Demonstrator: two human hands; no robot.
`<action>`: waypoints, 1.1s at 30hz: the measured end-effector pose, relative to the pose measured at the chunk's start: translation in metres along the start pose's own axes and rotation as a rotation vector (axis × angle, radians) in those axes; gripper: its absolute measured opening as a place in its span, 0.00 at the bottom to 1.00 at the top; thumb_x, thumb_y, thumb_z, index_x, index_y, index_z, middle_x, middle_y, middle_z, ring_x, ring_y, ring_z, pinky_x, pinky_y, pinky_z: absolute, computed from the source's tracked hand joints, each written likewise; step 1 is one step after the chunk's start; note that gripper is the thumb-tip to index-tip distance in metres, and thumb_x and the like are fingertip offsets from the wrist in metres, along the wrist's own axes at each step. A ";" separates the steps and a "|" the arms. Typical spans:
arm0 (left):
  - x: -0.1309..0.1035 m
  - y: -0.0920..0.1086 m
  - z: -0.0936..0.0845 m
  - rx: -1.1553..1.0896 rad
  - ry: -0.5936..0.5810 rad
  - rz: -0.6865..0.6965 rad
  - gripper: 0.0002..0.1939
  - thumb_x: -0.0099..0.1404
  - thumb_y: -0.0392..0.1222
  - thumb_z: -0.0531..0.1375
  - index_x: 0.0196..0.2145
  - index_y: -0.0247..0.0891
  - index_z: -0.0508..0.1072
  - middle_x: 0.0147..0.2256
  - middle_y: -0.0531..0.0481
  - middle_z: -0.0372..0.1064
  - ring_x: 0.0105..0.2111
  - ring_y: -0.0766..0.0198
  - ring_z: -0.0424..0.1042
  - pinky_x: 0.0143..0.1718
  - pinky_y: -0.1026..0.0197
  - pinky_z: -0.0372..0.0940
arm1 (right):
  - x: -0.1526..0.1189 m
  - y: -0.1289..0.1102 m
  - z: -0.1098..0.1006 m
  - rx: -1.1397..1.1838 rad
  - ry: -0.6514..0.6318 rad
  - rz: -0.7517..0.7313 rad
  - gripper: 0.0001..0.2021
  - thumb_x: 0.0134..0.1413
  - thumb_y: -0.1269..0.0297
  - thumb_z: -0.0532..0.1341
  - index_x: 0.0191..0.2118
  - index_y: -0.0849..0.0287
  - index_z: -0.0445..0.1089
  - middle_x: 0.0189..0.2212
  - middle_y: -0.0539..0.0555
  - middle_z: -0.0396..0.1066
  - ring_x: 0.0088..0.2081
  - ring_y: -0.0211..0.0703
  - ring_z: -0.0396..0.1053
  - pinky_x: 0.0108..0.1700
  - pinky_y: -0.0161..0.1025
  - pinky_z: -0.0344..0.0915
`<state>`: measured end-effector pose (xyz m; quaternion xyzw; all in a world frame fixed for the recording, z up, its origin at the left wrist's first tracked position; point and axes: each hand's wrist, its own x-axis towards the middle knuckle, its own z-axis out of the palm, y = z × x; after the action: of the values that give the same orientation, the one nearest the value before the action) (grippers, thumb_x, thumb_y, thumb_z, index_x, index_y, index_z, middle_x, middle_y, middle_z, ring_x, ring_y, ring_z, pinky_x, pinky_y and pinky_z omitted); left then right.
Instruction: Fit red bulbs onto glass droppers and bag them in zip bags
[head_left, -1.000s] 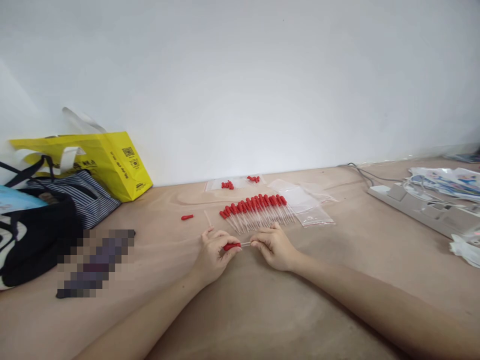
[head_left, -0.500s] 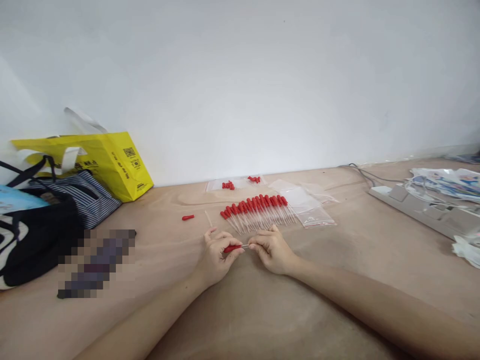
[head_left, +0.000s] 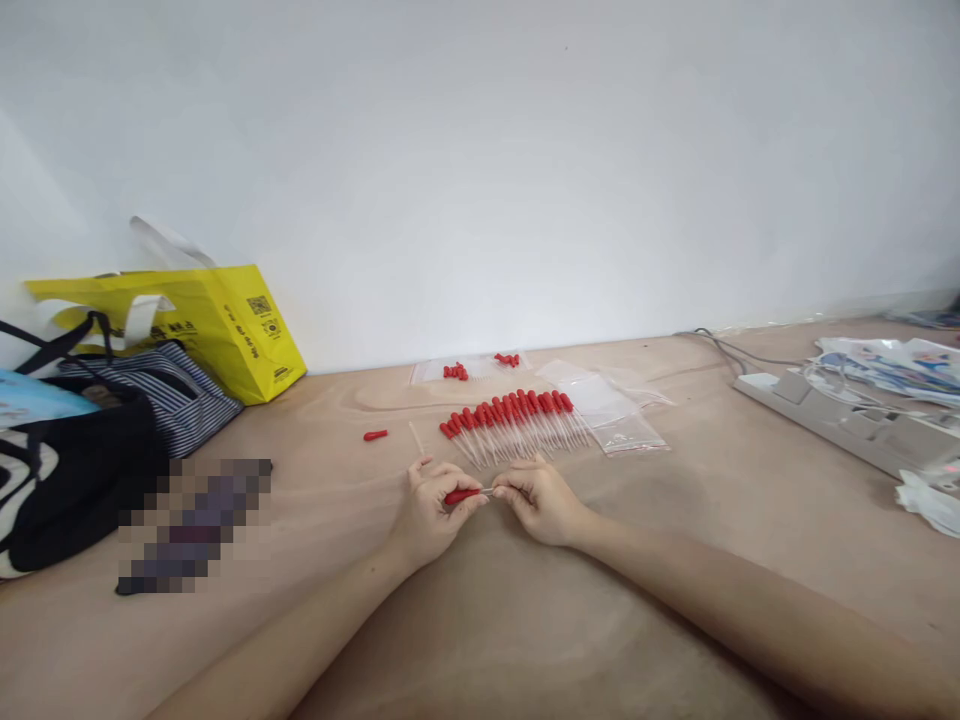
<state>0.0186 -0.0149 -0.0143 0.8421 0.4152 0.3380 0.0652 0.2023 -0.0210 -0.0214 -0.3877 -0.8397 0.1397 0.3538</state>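
Between thumb and fingers, my left hand [head_left: 435, 505] pinches a red rubber dropper bulb [head_left: 461, 495]. My right hand [head_left: 541, 500] is closed on a thin clear pipette tube [head_left: 487, 491], whose end meets the bulb; how far it goes in cannot be made out. Beyond my hands lies a fanned row of droppers [head_left: 517, 420] with red bulbs and clear tubes. To the left are one loose red bulb [head_left: 376, 435] and a single clear tube [head_left: 416, 437] on the table.
Clear zip bags [head_left: 630, 430] lie right of the row, and another bag with red bulbs [head_left: 456, 371] is near the wall. A yellow bag [head_left: 262, 340] and a striped pouch [head_left: 184, 395] stand left. At right sits a white power strip [head_left: 832, 420] with cables.
My right hand has shifted very slightly left towards the bulb, and less of the tube shows between the hands. The other things stay where they were.
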 end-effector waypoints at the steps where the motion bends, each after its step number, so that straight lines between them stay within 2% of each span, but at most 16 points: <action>1: 0.000 -0.001 -0.001 -0.010 -0.016 -0.010 0.06 0.55 0.45 0.58 0.27 0.40 0.70 0.27 0.54 0.71 0.31 0.64 0.68 0.50 0.47 0.44 | 0.000 0.001 -0.001 0.002 -0.015 -0.014 0.10 0.54 0.71 0.51 0.29 0.59 0.68 0.24 0.49 0.67 0.28 0.34 0.63 0.35 0.35 0.51; 6: 0.005 -0.009 -0.009 -0.087 -0.143 -0.032 0.08 0.54 0.47 0.58 0.26 0.41 0.72 0.27 0.53 0.70 0.30 0.64 0.68 0.47 0.52 0.51 | 0.003 0.002 -0.011 -0.062 -0.123 -0.102 0.08 0.53 0.65 0.54 0.33 0.57 0.70 0.27 0.51 0.69 0.32 0.37 0.63 0.36 0.34 0.54; 9: 0.008 -0.014 -0.013 -0.129 -0.218 -0.018 0.09 0.55 0.48 0.57 0.28 0.41 0.73 0.27 0.53 0.70 0.31 0.65 0.68 0.42 0.57 0.57 | 0.007 -0.002 -0.015 -0.066 -0.210 -0.079 0.07 0.51 0.65 0.56 0.29 0.57 0.72 0.26 0.50 0.70 0.31 0.37 0.63 0.36 0.34 0.55; 11: 0.009 -0.023 -0.018 -0.131 -0.168 -0.046 0.13 0.58 0.48 0.53 0.34 0.40 0.72 0.30 0.51 0.70 0.33 0.64 0.68 0.40 0.60 0.59 | 0.012 -0.005 -0.013 -0.005 -0.254 0.011 0.09 0.50 0.67 0.55 0.26 0.58 0.71 0.24 0.50 0.70 0.28 0.35 0.64 0.33 0.32 0.56; 13: 0.010 -0.037 -0.024 -0.029 -0.002 -0.146 0.17 0.61 0.48 0.49 0.42 0.39 0.68 0.35 0.50 0.70 0.37 0.64 0.67 0.40 0.62 0.60 | 0.021 -0.008 -0.007 0.056 -0.224 0.155 0.09 0.50 0.67 0.54 0.28 0.59 0.71 0.24 0.49 0.71 0.27 0.35 0.65 0.31 0.31 0.56; 15: 0.012 -0.056 -0.033 0.258 0.177 -0.327 0.16 0.62 0.47 0.47 0.42 0.40 0.68 0.37 0.51 0.69 0.39 0.63 0.66 0.42 0.61 0.59 | 0.033 -0.011 0.003 0.075 -0.138 0.290 0.08 0.48 0.67 0.55 0.32 0.59 0.71 0.26 0.50 0.71 0.27 0.35 0.66 0.31 0.31 0.57; 17: 0.015 -0.074 -0.041 0.366 0.233 -0.422 0.15 0.59 0.46 0.50 0.40 0.38 0.69 0.37 0.48 0.69 0.42 0.57 0.63 0.45 0.54 0.56 | 0.048 -0.015 0.016 0.026 -0.049 0.367 0.10 0.47 0.67 0.55 0.37 0.60 0.69 0.28 0.52 0.71 0.30 0.37 0.67 0.32 0.32 0.57; 20: 0.017 -0.092 -0.048 0.469 0.238 -0.513 0.15 0.57 0.45 0.52 0.40 0.39 0.70 0.39 0.45 0.66 0.44 0.50 0.59 0.45 0.47 0.52 | 0.071 -0.023 0.036 -0.139 0.016 0.407 0.13 0.46 0.67 0.54 0.40 0.61 0.65 0.31 0.55 0.71 0.35 0.42 0.67 0.36 0.35 0.57; 23: 0.018 -0.099 -0.047 0.531 0.195 -0.569 0.15 0.57 0.45 0.53 0.42 0.42 0.69 0.42 0.44 0.64 0.46 0.49 0.57 0.45 0.46 0.51 | 0.087 -0.027 0.050 -0.286 -0.006 0.411 0.11 0.46 0.67 0.54 0.39 0.62 0.64 0.32 0.57 0.71 0.37 0.45 0.67 0.38 0.39 0.55; 28: 0.020 -0.104 -0.043 0.576 0.118 -0.643 0.16 0.58 0.45 0.53 0.43 0.43 0.69 0.45 0.44 0.62 0.47 0.49 0.56 0.44 0.48 0.52 | 0.099 -0.023 0.059 -0.370 -0.062 0.452 0.09 0.47 0.67 0.53 0.36 0.61 0.65 0.31 0.57 0.71 0.36 0.44 0.67 0.38 0.39 0.51; 33: 0.026 -0.112 -0.044 0.592 0.076 -0.680 0.16 0.59 0.45 0.51 0.44 0.43 0.69 0.46 0.45 0.62 0.48 0.50 0.55 0.45 0.47 0.52 | 0.109 -0.017 0.066 -0.390 -0.049 0.519 0.10 0.47 0.64 0.53 0.34 0.61 0.66 0.30 0.57 0.71 0.35 0.44 0.68 0.40 0.41 0.49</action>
<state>-0.0708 0.0691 -0.0114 0.6271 0.7492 0.1947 -0.0863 0.0976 0.0518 -0.0068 -0.6458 -0.7320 0.0711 0.2052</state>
